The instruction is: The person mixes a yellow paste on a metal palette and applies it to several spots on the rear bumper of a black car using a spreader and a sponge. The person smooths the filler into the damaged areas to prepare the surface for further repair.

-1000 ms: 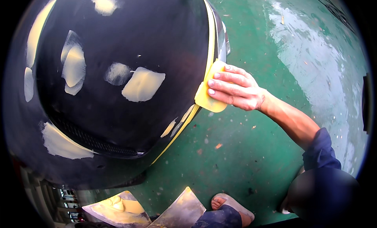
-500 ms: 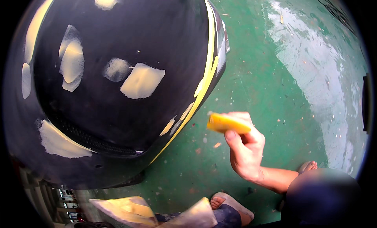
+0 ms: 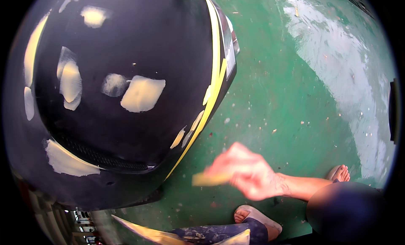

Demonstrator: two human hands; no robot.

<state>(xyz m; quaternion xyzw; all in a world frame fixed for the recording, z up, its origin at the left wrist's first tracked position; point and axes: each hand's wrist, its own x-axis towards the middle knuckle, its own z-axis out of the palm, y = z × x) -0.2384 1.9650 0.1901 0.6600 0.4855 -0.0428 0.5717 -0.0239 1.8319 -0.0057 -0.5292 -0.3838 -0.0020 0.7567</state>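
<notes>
My right hand [image 3: 244, 171] is closed around a yellow putty spreader [image 3: 209, 179], its edge smeared by motion. It hangs over the green floor, apart from a large matte black vehicle body panel [image 3: 126, 38] on the left. Cream filler patches of several shapes lie on the panel, among them a squarish patch [image 3: 143, 94] near its middle. A long yellow strip [image 3: 204, 116] follows the panel's right edge. At the bottom, a thin board smeared with yellow filler [image 3: 147, 232] shows in part. My left hand is out of view.
My legs and feet in sandals [image 3: 257, 217] are below, one knee in dark trousers [image 3: 346, 213] at the lower right. The green floor [image 3: 270, 76] has a worn pale patch [image 3: 333, 68] and scattered crumbs. Dark coiled cable [image 3: 358, 2] lies far right.
My right hand has moved down and left with the spreader, turning from palm side to back of hand. The filler-smeared board has dropped lower in view. The panel has shifted slightly left and down.
</notes>
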